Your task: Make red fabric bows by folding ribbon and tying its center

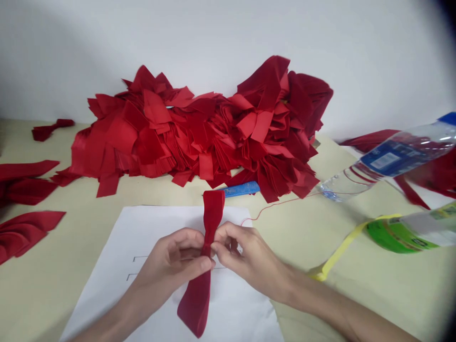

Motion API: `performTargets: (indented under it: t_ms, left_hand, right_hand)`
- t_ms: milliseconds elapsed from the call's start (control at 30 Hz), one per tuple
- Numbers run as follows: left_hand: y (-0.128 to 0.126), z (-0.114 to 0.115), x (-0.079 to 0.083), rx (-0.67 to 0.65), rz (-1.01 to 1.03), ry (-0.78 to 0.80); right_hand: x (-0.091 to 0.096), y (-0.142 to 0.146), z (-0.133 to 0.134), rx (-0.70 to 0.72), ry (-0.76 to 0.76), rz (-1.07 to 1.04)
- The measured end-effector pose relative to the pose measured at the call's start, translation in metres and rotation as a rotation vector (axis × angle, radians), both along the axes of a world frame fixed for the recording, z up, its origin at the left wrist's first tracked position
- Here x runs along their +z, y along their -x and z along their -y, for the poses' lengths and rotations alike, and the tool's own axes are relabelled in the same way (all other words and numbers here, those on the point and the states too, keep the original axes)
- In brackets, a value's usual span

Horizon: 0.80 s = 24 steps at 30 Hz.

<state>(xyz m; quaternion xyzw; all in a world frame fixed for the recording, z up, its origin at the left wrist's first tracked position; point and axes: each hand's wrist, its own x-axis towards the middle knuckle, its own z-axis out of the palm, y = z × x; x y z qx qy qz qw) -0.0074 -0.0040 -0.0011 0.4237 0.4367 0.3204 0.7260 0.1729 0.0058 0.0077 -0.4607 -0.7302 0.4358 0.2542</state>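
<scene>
A red velvet bow point(194, 304), narrow at its middle and wider at both ends, stands out above the paper. My left hand point(178, 261) grips it from the left, thumb across the front just below the narrow part. From the other side, my right hand point(249, 261) pinches at the narrow middle with thumb and forefinger. A thin red thread point(273, 204) runs from behind my right hand toward the bottles; its end near the fingers is hidden. Under both hands lies a white sheet of paper point(117, 242) with short black lines drawn on it.
A large heap of red fabric strips point(192, 137) lies against the wall. Just before it is a blue tool point(242, 189). At right, a clear bottle point(392, 156) and a green-labelled bottle point(409, 232) lean, with a yellow strip point(338, 251). More red pieces point(28, 232) lie left.
</scene>
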Motion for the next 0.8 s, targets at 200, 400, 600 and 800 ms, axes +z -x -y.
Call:
performTargets:
  t_ms: [200,400,600,800]
  left_hand:
    - [0.002,0.000,0.000,-0.031,-0.016,0.058]
    - [0.000,-0.001,0.002,-0.055,-0.066,-0.008]
    - [-0.002,-0.002,0.001,-0.112,-0.122,-0.068]
    - [0.001,0.001,0.002,-0.080,-0.440,-0.303]
  right_hand:
    - [-0.004,-0.003,0.001,0.021,-0.126,0.104]
    - [-0.010,-0.007,-0.006,0.014,-0.344,0.208]
    - [-0.014,-0.008,-0.006,0.118,-0.457,0.313]
    - [-0.005,-0.020,-0.022,0.134,0.055,-0.014]
